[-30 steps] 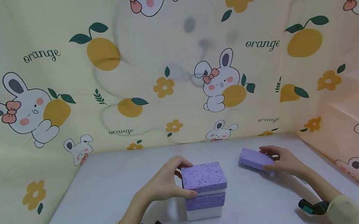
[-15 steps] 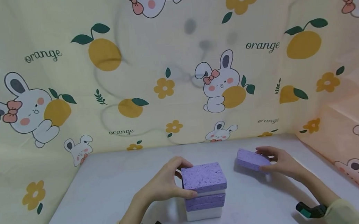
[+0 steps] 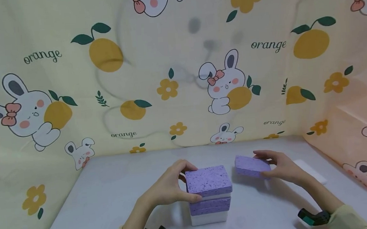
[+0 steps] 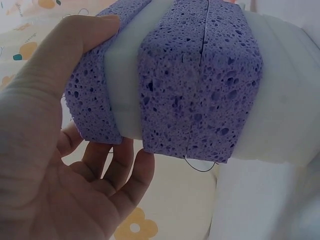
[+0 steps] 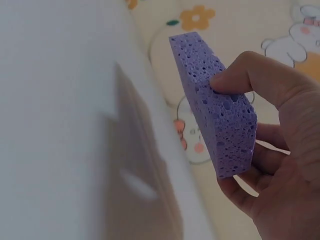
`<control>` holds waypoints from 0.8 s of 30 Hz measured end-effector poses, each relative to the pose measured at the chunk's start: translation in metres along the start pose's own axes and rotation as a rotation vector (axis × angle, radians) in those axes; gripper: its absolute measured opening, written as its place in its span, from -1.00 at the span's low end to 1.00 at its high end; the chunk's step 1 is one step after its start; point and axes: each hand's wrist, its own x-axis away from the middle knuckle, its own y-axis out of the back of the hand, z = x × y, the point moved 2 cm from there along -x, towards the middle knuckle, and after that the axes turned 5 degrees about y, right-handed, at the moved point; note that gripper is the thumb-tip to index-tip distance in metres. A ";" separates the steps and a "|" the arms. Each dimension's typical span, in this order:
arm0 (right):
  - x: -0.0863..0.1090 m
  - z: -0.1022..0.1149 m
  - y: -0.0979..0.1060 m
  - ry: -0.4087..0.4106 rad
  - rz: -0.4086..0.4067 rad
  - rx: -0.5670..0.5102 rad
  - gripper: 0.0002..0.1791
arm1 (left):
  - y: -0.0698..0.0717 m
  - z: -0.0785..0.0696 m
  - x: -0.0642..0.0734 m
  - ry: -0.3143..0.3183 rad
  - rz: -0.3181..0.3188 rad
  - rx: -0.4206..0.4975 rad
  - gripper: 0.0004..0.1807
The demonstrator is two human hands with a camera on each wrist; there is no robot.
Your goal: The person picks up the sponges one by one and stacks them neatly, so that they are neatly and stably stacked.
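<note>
A stack of porous purple sponges and white blocks stands on the table. Its top purple sponge lies over a thin white layer, then two purple sponges side against side, with white blocks at the bottom. My left hand grips the upper stack from the left, thumb on the front edge of the top sponge and fingers around the back. To the right and farther back, my right hand pinches another purple sponge by its right end, thumb on the near side. That sponge hangs above the table, casting a shadow.
A flat white piece lies on the white table behind my right wrist. A cloth backdrop printed with rabbits and oranges rises along the back and both sides.
My right hand has carried its sponge left, toward the stack, and the flat white piece now shows behind the wrist. My left hand and the stack have stayed in place.
</note>
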 end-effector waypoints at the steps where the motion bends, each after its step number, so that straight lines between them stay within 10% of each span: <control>1: -0.001 0.002 -0.001 0.001 0.000 -0.004 -0.21 | 0.000 0.000 0.000 0.002 0.001 0.001 -0.31; 15: 0.000 0.046 -0.003 -0.076 -0.025 -0.135 -0.23 | -0.001 0.002 0.000 0.009 -0.001 0.016 -0.31; 24: -0.001 0.094 -0.001 0.038 -0.052 -0.193 -0.25 | -0.002 0.002 0.000 0.015 -0.004 0.028 -0.30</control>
